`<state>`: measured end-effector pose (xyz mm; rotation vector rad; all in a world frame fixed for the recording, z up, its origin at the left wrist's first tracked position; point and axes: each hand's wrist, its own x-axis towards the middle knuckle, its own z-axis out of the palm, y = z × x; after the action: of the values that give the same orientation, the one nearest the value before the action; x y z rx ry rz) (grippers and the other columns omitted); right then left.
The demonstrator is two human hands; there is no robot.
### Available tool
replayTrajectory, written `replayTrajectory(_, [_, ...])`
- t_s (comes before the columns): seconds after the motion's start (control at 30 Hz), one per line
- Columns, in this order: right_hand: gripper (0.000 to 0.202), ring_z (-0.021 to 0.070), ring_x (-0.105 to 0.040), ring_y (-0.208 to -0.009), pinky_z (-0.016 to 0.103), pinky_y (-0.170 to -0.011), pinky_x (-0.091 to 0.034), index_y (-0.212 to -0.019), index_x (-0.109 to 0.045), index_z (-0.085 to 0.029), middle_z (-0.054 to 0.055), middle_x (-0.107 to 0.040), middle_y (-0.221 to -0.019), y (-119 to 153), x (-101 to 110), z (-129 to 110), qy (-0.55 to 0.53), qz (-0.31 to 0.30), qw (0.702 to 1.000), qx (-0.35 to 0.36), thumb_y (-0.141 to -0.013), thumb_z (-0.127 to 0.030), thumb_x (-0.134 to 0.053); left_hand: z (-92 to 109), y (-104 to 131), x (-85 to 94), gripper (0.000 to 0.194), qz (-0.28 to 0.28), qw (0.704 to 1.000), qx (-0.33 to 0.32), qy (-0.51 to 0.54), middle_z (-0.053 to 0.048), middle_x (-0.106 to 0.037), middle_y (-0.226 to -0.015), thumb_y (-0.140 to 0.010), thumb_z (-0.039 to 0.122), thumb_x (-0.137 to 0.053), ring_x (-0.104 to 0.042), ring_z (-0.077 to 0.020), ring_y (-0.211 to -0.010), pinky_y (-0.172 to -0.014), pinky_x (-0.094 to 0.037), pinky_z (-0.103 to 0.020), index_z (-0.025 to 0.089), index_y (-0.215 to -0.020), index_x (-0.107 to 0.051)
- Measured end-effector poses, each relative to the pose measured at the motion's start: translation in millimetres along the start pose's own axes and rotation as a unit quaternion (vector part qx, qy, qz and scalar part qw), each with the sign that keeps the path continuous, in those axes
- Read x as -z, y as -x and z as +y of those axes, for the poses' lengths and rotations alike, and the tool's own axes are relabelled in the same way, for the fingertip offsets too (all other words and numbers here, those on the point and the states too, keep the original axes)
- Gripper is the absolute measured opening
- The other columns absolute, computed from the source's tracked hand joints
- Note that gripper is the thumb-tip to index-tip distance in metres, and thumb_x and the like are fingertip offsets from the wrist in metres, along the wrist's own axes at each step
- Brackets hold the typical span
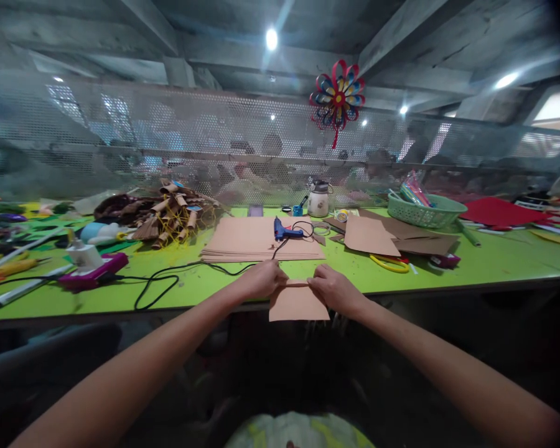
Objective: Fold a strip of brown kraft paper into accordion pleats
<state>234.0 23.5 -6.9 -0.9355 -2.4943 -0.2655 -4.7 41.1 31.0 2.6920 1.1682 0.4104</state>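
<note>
A small sheet of brown cardboard [298, 303] hangs over the front edge of the green table, its far edge folded into a narrow strip. My left hand [264, 280] pinches the far left corner, fingers closed. At the far right corner my right hand [335, 290] grips the same sheet between thumb and fingers. Just beyond my hands, a blue glue gun [287, 231] lies on a stack of brown cardboard sheets [233, 233], its black cord running left.
On the green table [205, 292] a purple power strip [96, 270] with a white plug sits left. Rolled cardboard pieces [168, 214] are heaped behind it. To the right are loose cardboard [368, 235], yellow-handled scissors [389, 264] and a green basket [424, 211]. A perforated metal screen [205, 137] stands behind.
</note>
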Motion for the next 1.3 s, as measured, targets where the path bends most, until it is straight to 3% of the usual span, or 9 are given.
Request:
replayTrajectory(0.23, [0.012,0.0184,-0.055,-0.085,0.031,-0.077,-0.045,-0.087,-0.069,-0.015,0.008,-0.058,-0.087,-6.0,6.3,3.3,-0.191,0.039,0.977,-0.088,-0.087,-0.021,-0.058,7.0,2.8,-3.7,0.013,0.004,0.998,0.053,0.017,-0.003,-0.063,-0.081,-0.076,0.021,-0.054,-0.055,-0.0157,-0.071,-0.059,-0.036,-0.022,0.019,-0.084,-0.065])
replayTrajectory(0.5, [0.024,0.0205,-0.056,-0.091,0.033,-0.081,-0.044,-0.105,-0.066,-0.014,0.010,-0.065,-0.094,-5.5,11.9,1.7,-0.205,-0.007,0.975,-0.083,-0.090,-0.030,-0.055,6.7,8.4,-5.8,0.008,0.034,0.997,0.045,0.045,-0.003,-0.062,-0.081,-0.077,0.019,-0.056,-0.056,-0.0164,-0.076,-0.063,-0.039,-0.022,0.019,-0.081,-0.063])
replayTrajectory(0.7, [0.026,0.0167,-0.056,-0.074,0.025,-0.064,-0.038,-0.074,-0.069,-0.015,0.005,-0.065,-0.075,-11.7,25.6,3.6,-0.179,-0.097,0.975,-0.087,-0.087,-0.035,-0.059,4.9,8.9,-8.4,0.008,0.039,0.995,0.047,0.076,-0.003,-0.060,-0.081,-0.076,0.018,-0.059,-0.056,-0.0154,-0.074,-0.063,-0.040,-0.022,0.018,-0.078,-0.066])
replayTrajectory(0.87, [0.029,0.0146,-0.054,-0.069,0.023,-0.061,-0.036,-0.073,-0.069,-0.015,0.003,-0.065,-0.070,-15.0,34.3,3.4,-0.209,-0.140,0.965,-0.074,-0.087,-0.037,-0.056,4.2,9.9,-7.0,0.008,0.037,0.992,0.057,0.103,-0.003,-0.061,-0.081,-0.075,0.018,-0.062,-0.057,-0.0160,-0.076,-0.065,-0.041,-0.023,0.017,-0.080,-0.067])
replayTrajectory(1.07, [0.023,0.0164,-0.056,-0.076,0.024,-0.064,-0.040,-0.087,-0.067,-0.014,0.005,-0.065,-0.085,-8.4,33.7,4.5,-0.214,-0.112,0.964,-0.110,-0.080,-0.036,-0.063,5.1,12.5,-4.8,0.010,0.060,0.984,0.046,0.161,-0.003,-0.062,-0.081,-0.074,0.021,-0.063,-0.057,-0.0156,-0.076,-0.066,-0.043,-0.024,0.016,-0.082,-0.066])
replayTrajectory(1.23, [0.015,0.0142,-0.056,-0.067,0.023,-0.059,-0.042,-0.080,-0.065,-0.013,0.003,-0.064,-0.074,-6.2,29.4,2.8,-0.335,-0.087,0.918,-0.192,-0.078,-0.028,-0.061,7.1,14.2,-2.8,0.009,0.087,0.972,0.031,0.214,-0.003,-0.061,-0.082,-0.074,0.019,-0.060,-0.057,-0.0153,-0.078,-0.070,-0.045,-0.024,0.014,-0.081,-0.064])
replayTrajectory(1.3, [0.015,0.0143,-0.056,-0.066,0.023,-0.059,-0.042,-0.079,-0.065,-0.012,0.004,-0.064,-0.073,-6.8,32.4,0.8,-0.372,-0.067,0.903,-0.207,-0.077,-0.027,-0.062,8.7,14.4,1.2,0.017,0.086,0.968,0.021,0.235,-0.004,-0.060,-0.082,-0.076,0.020,-0.060,-0.057,-0.0152,-0.077,-0.070,-0.045,-0.025,0.014,-0.090,-0.065])
